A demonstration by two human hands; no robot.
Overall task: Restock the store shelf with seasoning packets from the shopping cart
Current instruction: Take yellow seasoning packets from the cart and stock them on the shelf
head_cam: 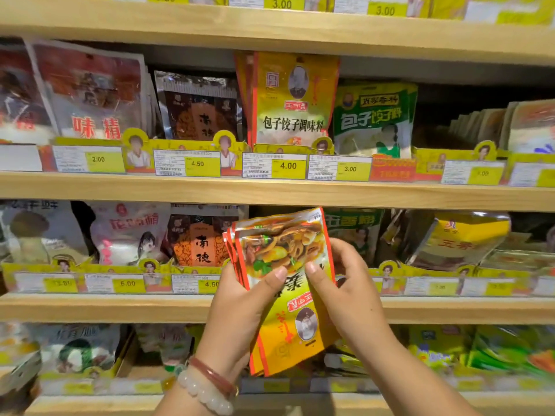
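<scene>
We've got both hands, left [240,298] and right [345,283], gripping a small stack of seasoning packets [288,283] upside down at the middle shelf [120,304], so next we'd probably flip and slot them in.

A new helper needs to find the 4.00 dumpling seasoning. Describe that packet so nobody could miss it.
Start at the light wooden shelf board above the two hands. Find its yellow 4.00 price tag; directly behind stands the tall yellow dumpling seasoning packet. It rises higher than the dark foil packet on its left and the green packet on its right, with red edges and an oval portrait.
</scene>
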